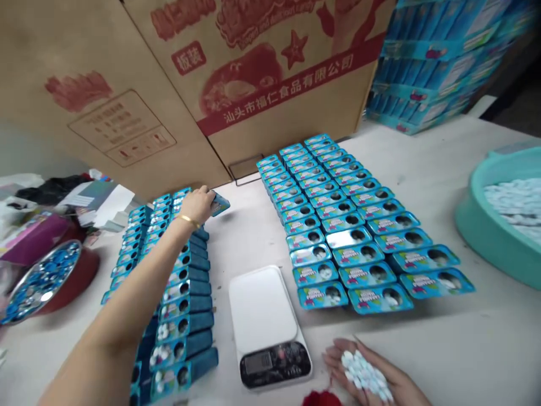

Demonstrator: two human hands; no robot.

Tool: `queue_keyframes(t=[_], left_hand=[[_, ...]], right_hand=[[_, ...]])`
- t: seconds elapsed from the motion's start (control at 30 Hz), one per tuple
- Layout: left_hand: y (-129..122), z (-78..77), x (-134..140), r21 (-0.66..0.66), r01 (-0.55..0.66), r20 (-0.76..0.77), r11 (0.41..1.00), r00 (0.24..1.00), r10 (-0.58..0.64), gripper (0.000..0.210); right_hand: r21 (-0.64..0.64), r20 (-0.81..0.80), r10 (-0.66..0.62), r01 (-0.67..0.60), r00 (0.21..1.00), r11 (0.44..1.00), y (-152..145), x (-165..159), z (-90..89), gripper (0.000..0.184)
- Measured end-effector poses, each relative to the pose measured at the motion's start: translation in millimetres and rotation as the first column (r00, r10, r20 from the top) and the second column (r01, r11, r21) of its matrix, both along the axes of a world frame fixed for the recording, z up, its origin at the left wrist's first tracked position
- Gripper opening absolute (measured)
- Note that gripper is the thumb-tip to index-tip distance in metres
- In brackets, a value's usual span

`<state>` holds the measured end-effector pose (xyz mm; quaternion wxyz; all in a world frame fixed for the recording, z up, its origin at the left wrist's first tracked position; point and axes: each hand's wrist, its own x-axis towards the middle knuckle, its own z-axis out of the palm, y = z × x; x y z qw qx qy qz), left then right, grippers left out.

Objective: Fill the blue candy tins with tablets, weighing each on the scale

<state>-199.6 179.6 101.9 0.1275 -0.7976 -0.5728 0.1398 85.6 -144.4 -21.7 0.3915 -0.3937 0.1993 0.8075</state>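
My left hand [198,204], with a gold bangle at the wrist, is closed on a small blue tin [221,204], held tilted at the far end of the left rows of blue tins [189,324]. My right hand [338,361] is low at the right, palm up and cupped around a heap of small white candies [366,375]. Between the hands lies a white kitchen scale [262,310] with a bare platform and a black panel. Beyond my right hand, rows of blue tins [342,208] lie with round holes in their tops, white pieces showing in several.
Large cardboard boxes [262,90] stand along the back. A turquoise basin [477,208] of white candies is at the right, with stacked blue packs [426,67] behind. A red bowl [84,270] with blue-silver pieces stands at the left. Something red [321,399] shows at the bottom edge.
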Motion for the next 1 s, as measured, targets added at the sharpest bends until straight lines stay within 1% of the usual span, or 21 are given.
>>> queue_keyframes(t=[0.07,0.1,0.13,0.2,0.27,0.33,0.4,0.5,0.57,0.6,0.63,0.67,0.73,0.77,0.8,0.87,0.93,1.0], left_hand=[[-57,19.7,12,-0.060,0.078,-0.003,0.995,0.997,-0.078,0.018],[-88,27.4,19,-0.087,0.161,-0.002,0.983,0.987,-0.162,0.020],[-118,32.7,27,-0.121,0.205,0.003,0.971,0.979,-0.206,0.020],[-170,34.7,43,-0.194,0.250,0.032,0.948,0.968,-0.249,0.020],[-205,26.8,54,-0.244,0.278,0.072,0.929,0.961,-0.269,0.018],[-222,16.4,61,-0.256,0.301,0.106,0.918,0.953,-0.283,0.017],[-227,11.2,65,-0.234,0.309,0.134,0.922,0.949,-0.284,0.017],[-236,15.6,73,-0.097,0.304,0.217,0.948,0.936,-0.278,0.020],[-256,18.2,83,-0.018,0.320,0.309,0.947,0.903,-0.299,0.021],[-270,16.7,89,-0.026,0.351,0.362,0.936,0.876,-0.319,0.019],[-286,12.7,97,-0.065,0.397,0.413,0.915,0.846,-0.338,0.017],[-303,6.4,105,-0.127,0.455,0.461,0.881,0.814,-0.354,0.016],[-335,-11.2,120,-0.229,0.533,0.516,0.815,0.776,-0.362,0.018],[-347,-20.8,127,-0.256,0.543,0.530,0.799,0.771,-0.354,0.019],[-357,-29.7,132,-0.272,0.535,0.540,0.799,0.773,-0.334,0.019],[-369,-43.3,138,-0.291,0.490,0.564,0.822,0.782,-0.266,0.016],[-374,-50.3,140,-0.307,0.423,0.582,0.852,0.792,-0.184,0.013],[-374,-53.0,138,-0.310,0.375,0.587,0.874,0.798,-0.134,0.013]], right_hand=[[0.027,0.030,-0.014,0.013,0.999,1.000,-2,1,10.2,0.017],[0.038,0.030,-0.001,0.000,1.000,0.999,-4,2,14.4,0.018],[0.053,0.029,0.013,-0.014,1.000,0.998,-6,2,17.9,0.020],[0.080,0.021,0.048,-0.049,0.999,0.996,-11,2,23.6,0.023],[0.102,0.020,0.073,-0.074,0.997,0.992,-17,0,28.6,0.024],[0.125,0.016,0.083,-0.084,0.996,0.989,-24,-2,33.2,0.024],[0.148,0.005,0.081,-0.081,0.997,0.986,-30,-3,37.4,0.023],[0.179,-0.020,0.061,-0.056,0.998,0.982,-37,-6,41.8,0.023],[0.192,-0.053,0.045,-0.034,0.998,0.981,-41,-8,42.4,0.023],[0.201,-0.076,0.037,-0.021,0.996,0.979,-43,-9,41.9,0.022],[0.213,-0.102,0.031,-0.008,0.994,0.977,-45,-10,40.7,0.022],[0.225,-0.126,0.026,0.004,0.992,0.974,-48,-11,39.0,0.021],[0.237,-0.161,0.017,0.022,0.987,0.971,-53,-13,34.5,0.021],[0.233,-0.166,0.014,0.025,0.986,0.972,-55,-13,32.1,0.022],[0.223,-0.161,0.014,0.023,0.987,0.974,-57,-13,29.9,0.023],[0.204,-0.138,0.015,0.014,0.990,0.979,-61,-13,26.8,0.022],[0.200,-0.116,0.015,0.008,0.993,0.980,-64,-13,25.8,0.020],[0.193,-0.113,0.020,0.002,0.993,0.981,-66,-14,26.6,0.018]])
